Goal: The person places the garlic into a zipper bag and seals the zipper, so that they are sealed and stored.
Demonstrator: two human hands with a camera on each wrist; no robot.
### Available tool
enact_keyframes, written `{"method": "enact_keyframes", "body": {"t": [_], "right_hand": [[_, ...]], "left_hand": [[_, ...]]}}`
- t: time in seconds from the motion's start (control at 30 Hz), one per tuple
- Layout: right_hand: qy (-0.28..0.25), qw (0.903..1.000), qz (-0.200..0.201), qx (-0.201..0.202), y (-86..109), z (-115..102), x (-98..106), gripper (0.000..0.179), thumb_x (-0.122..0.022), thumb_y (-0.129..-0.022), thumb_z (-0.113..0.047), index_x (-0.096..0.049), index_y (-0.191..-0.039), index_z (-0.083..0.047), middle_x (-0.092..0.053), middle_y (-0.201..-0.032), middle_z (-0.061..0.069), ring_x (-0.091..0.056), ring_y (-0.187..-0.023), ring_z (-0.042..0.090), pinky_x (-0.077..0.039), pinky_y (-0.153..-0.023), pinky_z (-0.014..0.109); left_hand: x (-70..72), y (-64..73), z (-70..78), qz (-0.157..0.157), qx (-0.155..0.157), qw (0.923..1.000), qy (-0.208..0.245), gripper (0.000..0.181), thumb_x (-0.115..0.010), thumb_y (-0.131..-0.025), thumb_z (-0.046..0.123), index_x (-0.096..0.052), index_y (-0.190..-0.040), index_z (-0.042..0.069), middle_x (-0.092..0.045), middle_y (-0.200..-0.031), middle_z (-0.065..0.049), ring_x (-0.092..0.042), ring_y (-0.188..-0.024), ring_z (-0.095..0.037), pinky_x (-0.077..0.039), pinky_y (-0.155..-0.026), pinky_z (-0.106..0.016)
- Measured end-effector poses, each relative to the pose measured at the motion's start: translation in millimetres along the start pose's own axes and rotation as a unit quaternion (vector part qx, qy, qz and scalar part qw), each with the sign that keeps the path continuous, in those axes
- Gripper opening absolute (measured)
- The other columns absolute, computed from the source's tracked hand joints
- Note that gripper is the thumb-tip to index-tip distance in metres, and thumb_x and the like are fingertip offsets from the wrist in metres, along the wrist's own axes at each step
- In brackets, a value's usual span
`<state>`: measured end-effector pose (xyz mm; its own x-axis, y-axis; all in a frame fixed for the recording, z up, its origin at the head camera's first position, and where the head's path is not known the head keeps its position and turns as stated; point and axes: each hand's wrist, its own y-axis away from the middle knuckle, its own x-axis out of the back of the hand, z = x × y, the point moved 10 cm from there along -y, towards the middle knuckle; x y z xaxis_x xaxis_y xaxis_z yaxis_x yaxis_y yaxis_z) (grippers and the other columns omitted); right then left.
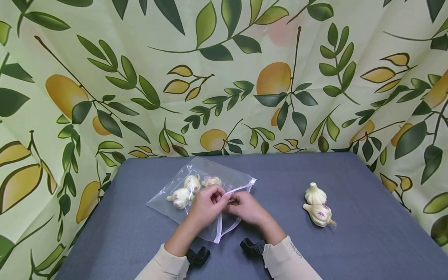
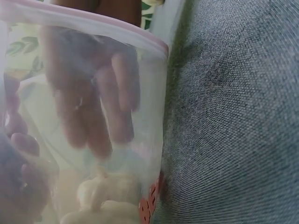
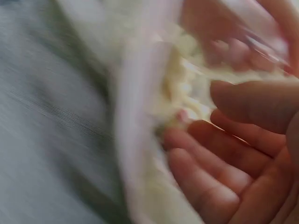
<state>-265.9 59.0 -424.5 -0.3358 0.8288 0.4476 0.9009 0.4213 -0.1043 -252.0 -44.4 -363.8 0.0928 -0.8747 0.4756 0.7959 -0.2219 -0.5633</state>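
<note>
A clear zip-top bag (image 1: 164,200) with a pale pink zip rim lies on the table, its mouth parted toward the right. Three garlic bulbs (image 1: 181,198) show through its plastic. My left hand (image 1: 206,206) pinches the bag near the rim. At the mouth is my right hand (image 1: 246,208); in the left wrist view its fingers (image 2: 88,107) appear through the plastic, inside the bag. The right wrist view shows the right hand (image 3: 233,158) with thumb and fingers apart, nothing between them. Blur softens the rim (image 3: 145,93) there.
Two more garlic bulbs (image 1: 315,194) (image 1: 320,214) lie touching each other on the right of the grey-blue table (image 1: 276,171). Behind it and at both sides hangs a leaf-and-fruit patterned cloth (image 1: 224,97). Black wrist cameras (image 1: 198,256) sit below the sleeves.
</note>
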Motion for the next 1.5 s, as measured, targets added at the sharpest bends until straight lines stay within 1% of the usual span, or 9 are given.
{"method": "enact_keyframes", "body": {"t": [0.3, 0.5, 0.57, 0.7, 0.87, 0.97, 1.17, 1.33, 1.5], "right_hand": [[-0.052, 0.9980, -0.021, -0.028, 17.2, 0.4, 54.6, 0.035, -0.068, -0.085, -0.017, -0.063, -0.113, 0.005, -0.066, -0.105, 0.022, -0.065, -0.084, 0.013, -0.055, -0.073, 0.027], [0.026, 0.9945, 0.092, -0.043, 38.6, -1.9, 121.2, 0.039, -0.068, -0.086, -0.025, -0.061, -0.119, -0.006, -0.067, -0.106, 0.014, -0.065, -0.088, 0.018, -0.055, -0.071, 0.033], [0.073, 0.9830, 0.156, -0.062, 49.9, -2.3, 147.5, 0.039, -0.067, -0.087, -0.031, -0.060, -0.120, -0.011, -0.067, -0.108, 0.008, -0.062, -0.094, 0.018, -0.052, -0.076, 0.033], [0.126, 0.9425, 0.281, -0.130, 75.2, 0.3, 190.3, 0.045, -0.062, -0.088, -0.041, -0.058, -0.124, -0.015, -0.060, -0.123, 0.008, -0.052, -0.112, 0.025, -0.044, -0.089, 0.043], [0.159, 0.8963, 0.356, -0.211, 97.1, 12.3, 215.2, 0.051, -0.060, -0.089, -0.040, -0.053, -0.131, -0.013, -0.042, -0.141, 0.016, -0.030, -0.132, 0.039, -0.029, -0.101, 0.058], [0.193, 0.8849, 0.345, -0.246, 101.1, 26.9, 220.5, 0.053, -0.061, -0.089, -0.034, -0.049, -0.135, -0.010, -0.035, -0.144, 0.022, -0.021, -0.133, 0.046, -0.021, -0.102, 0.063], [0.198, 0.8868, 0.262, -0.325, 105.2, 66.6, 216.4, 0.066, -0.063, -0.086, -0.038, -0.039, -0.140, -0.009, -0.027, -0.145, 0.030, -0.019, -0.128, 0.057, -0.015, -0.096, 0.074], [0.190, 0.9029, 0.221, -0.316, 98.7, 76.5, 209.0, 0.066, -0.062, -0.088, -0.034, -0.036, -0.141, -0.005, -0.029, -0.144, 0.031, -0.029, -0.126, 0.051, -0.030, -0.095, 0.065], [0.208, 0.9078, 0.206, -0.301, 90.5, 74.8, 202.3, 0.060, -0.063, -0.088, -0.025, -0.039, -0.139, -0.005, -0.034, -0.141, 0.030, -0.032, -0.125, 0.050, -0.032, -0.095, 0.064]], "left_hand": [[0.2, -1.2, 1.9, -0.006, 0.003, 1.0000, 0.007, 0.015, -0.072, -0.077, 0.014, -0.060, -0.071, 0.018, -0.048, -0.060, 0.011, -0.041, -0.052, -0.001, -0.037, -0.047, -0.017], [-1.0, -0.1, 0.6, -0.008, 0.008, 0.9999, 0.003, 0.016, -0.073, -0.078, 0.015, -0.060, -0.071, 0.019, -0.047, -0.060, 0.012, -0.042, -0.053, -0.001, -0.037, -0.047, -0.017], [-2.2, 0.3, 1.3, -0.011, 0.005, 0.9999, 0.003, 0.015, -0.073, -0.078, 0.015, -0.060, -0.072, 0.019, -0.047, -0.061, 0.012, -0.042, -0.053, -0.001, -0.037, -0.047, -0.017], [-3.9, 0.9, 0.8, -0.013, 0.004, 0.9999, 0.004, 0.015, -0.072, -0.079, 0.016, -0.059, -0.072, 0.020, -0.047, -0.061, 0.012, -0.042, -0.054, 0.000, -0.038, -0.047, -0.017], [-3.7, 1.8, -0.1, -0.014, 0.007, 0.9999, 0.001, 0.016, -0.071, -0.080, 0.017, -0.058, -0.072, 0.021, -0.047, -0.061, 0.013, -0.043, -0.054, 0.000, -0.039, -0.048, -0.018], [-4.0, 1.9, 0.4, -0.014, 0.004, 0.9999, 0.004, 0.015, -0.072, -0.080, 0.017, -0.059, -0.072, 0.020, -0.047, -0.061, 0.013, -0.043, -0.054, 0.000, -0.039, -0.049, -0.018], [-3.9, 1.6, 1.2, -0.013, -0.001, 0.9999, 0.003, 0.015, -0.072, -0.079, 0.016, -0.059, -0.072, 0.020, -0.047, -0.061, 0.013, -0.042, -0.054, 0.000, -0.039, -0.048, -0.018], [-3.0, 0.9, 2.0, -0.013, 0.000, 0.9999, 0.004, 0.015, -0.072, -0.079, 0.015, -0.059, -0.072, 0.020, -0.047, -0.061, 0.013, -0.042, -0.054, 0.000, -0.038, -0.048, -0.018], [-2.6, 0.4, 1.4, -0.013, 0.001, 0.9999, 0.006, 0.016, -0.073, -0.079, 0.016, -0.059, -0.072, 0.019, -0.047, -0.061, 0.012, -0.042, -0.054, 0.000, -0.037, -0.047, -0.017]]}}
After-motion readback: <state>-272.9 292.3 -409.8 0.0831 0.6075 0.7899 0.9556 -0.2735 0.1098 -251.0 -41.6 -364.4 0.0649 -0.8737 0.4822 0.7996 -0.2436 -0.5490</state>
